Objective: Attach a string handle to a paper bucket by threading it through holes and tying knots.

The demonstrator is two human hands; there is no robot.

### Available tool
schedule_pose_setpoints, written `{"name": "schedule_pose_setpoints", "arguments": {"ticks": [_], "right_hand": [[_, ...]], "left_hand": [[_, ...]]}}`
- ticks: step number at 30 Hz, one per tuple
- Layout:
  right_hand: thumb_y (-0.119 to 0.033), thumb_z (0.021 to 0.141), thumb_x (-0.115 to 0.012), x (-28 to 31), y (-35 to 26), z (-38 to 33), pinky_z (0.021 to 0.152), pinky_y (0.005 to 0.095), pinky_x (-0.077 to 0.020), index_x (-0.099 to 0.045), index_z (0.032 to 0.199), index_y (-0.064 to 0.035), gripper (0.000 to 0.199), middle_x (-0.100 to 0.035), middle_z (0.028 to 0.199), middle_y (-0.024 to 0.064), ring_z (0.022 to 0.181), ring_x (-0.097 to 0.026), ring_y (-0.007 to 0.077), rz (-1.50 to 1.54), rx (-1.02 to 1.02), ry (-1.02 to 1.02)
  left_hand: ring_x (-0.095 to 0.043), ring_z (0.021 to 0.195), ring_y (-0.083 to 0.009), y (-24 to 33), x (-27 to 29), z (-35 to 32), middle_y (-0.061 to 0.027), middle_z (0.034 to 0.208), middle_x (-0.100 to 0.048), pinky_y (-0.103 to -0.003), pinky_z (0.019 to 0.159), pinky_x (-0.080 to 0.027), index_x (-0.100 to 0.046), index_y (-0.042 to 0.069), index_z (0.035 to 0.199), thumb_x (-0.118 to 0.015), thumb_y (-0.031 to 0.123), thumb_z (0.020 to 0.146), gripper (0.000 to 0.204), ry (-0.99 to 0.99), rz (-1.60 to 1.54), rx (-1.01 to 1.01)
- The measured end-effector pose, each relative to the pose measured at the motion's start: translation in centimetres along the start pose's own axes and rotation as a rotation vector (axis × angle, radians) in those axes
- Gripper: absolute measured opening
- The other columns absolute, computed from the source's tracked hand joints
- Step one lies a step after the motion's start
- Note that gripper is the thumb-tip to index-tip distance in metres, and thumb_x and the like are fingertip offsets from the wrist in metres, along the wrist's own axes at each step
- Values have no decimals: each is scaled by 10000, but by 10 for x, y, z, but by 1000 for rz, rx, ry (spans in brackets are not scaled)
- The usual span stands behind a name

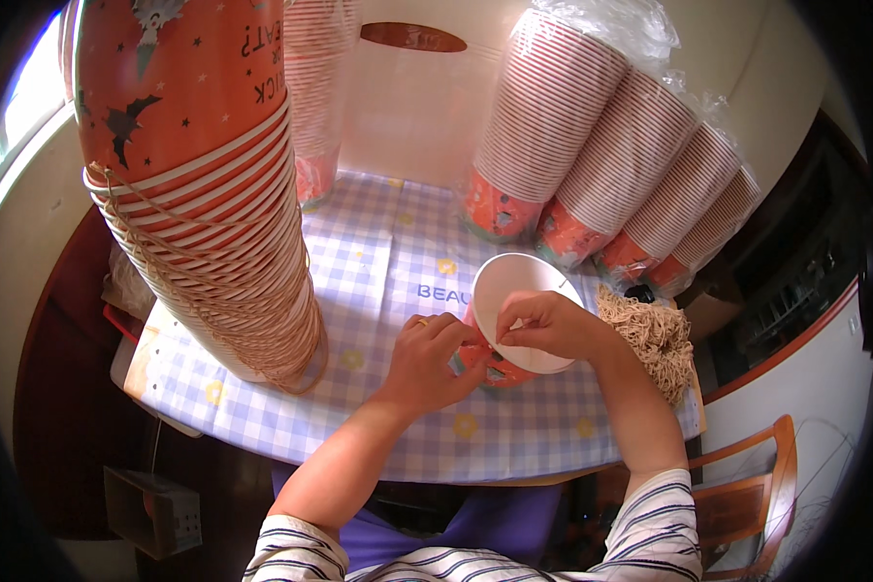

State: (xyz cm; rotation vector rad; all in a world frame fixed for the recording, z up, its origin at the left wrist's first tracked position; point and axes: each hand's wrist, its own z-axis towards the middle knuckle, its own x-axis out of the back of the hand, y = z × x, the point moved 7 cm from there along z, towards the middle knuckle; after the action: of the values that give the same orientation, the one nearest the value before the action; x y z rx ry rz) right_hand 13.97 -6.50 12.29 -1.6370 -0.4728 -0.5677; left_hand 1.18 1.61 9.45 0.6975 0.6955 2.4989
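Orange paper cup with a white inside [519, 325] rests on the checked tablecloth [378, 262]. My left hand [432, 359] steadies it so my right hand [548, 325] can pinch its rim.

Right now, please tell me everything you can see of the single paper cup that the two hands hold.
The paper cup is orange outside with dark printed figures, white inside, and empty. It lies tilted over the checked tablecloth, mouth toward the camera. The left hand grips its lower side; the right hand pinches its rim, its fingers reaching inside. Beside it lies a bundle of tan strings.
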Motion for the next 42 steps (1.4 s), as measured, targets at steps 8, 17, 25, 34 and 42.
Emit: {"name": "schedule_pose_setpoints", "arguments": {"ticks": [8, 17, 25, 34, 42], "right_hand": [[-34, 806, -656, -3, -1, 3, 787, 266, -447, -632, 873, -35, 71, -587, 898, 29, 872, -567, 134, 43, 11, -16], [-34, 797, -664, -5, 0, 4, 769, 266, -449, -638, 865, -25, 73, -597, 887, 30, 850, -569, 133, 26, 15, -7], [-56, 786, -671, -3, -5, 4, 737, 250, -451, -665, 850, -20, 74, -608, 857, 22, 810, -576, 115, -7, -25, 23], [-60, 790, -660, -5, -4, 4, 728, 241, -453, -669, 862, -5, 90, -622, 849, 22, 793, -575, 96, 10, -86, 1], [-51, 826, -637, -5, -7, 1, 735, 237, -461, -641, 1040, -7, 219, -614, 858, 4, 798, -558, 74, 110, -96, 22]], "left_hand": [[-579, 654, -221, 0, -1, 0, -20, 733, -580, -353, 665, -419, -611, 124, 780, -701, 191, 636, 183, -36, -21, 21], [-558, 573, -166, 3, 1, 1, -13, 722, -609, -312, 620, -422, -619, 103, 764, -718, 142, 623, 177, -2, -3, -19], [-564, 575, -169, 5, 1, 0, -7, 720, -614, -314, 629, -425, -627, 114, 759, -727, 146, 619, 176, 13, 21, -41], [-572, 620, -232, 5, -6, -4, -32, 713, -579, -365, 627, -413, -588, 107, 780, -706, 165, 666, 175, 17, 24, -66], [-578, 613, -180, 3, 0, -1, -40, 695, -599, -310, 627, -424, -630, 67, 776, -675, 77, 713, 78, -6, -94, 30]]}}
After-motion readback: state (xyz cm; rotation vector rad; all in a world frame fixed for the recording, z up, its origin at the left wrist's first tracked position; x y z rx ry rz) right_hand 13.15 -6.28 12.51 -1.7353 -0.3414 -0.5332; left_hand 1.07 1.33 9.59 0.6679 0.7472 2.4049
